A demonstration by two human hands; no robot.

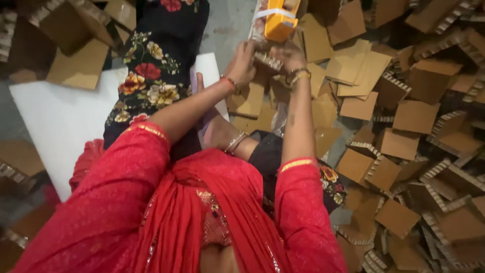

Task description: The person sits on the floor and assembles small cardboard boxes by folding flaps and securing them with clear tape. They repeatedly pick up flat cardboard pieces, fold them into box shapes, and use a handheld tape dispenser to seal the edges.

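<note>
Both your hands are closed on one cardboard strip (267, 59), held out at arm's length in front of you. Your left hand (244, 63) grips its left end with the fingers curled over the top; your right hand (289, 59) clamps the right end, bangles at the wrist. The strip shows its ribbed, honeycomb edge between the two hands, and its long axis runs across your view, left to right, tilting slightly down toward the right. Exactly how far it extends under your fingers you cannot tell.

Just beyond the hands, touching or nearly touching the strip, stands a yellow box (279, 20) with a white band, part of a taller bundle that runs up out of view.

Below your forearms sits another person in a dark floral garment (151, 76), with a bangled arm (230, 139) reaching between your arms. Your own red sleeves (136, 167) fill the near part of the view.

To the right the floor is heaped with cardboard pieces (404, 141), flat squares and honeycomb-edged blocks lying at all angles. To the left lies a white sheet (60, 121) on grey floor (227, 25), with more cardboard at the upper left.
</note>
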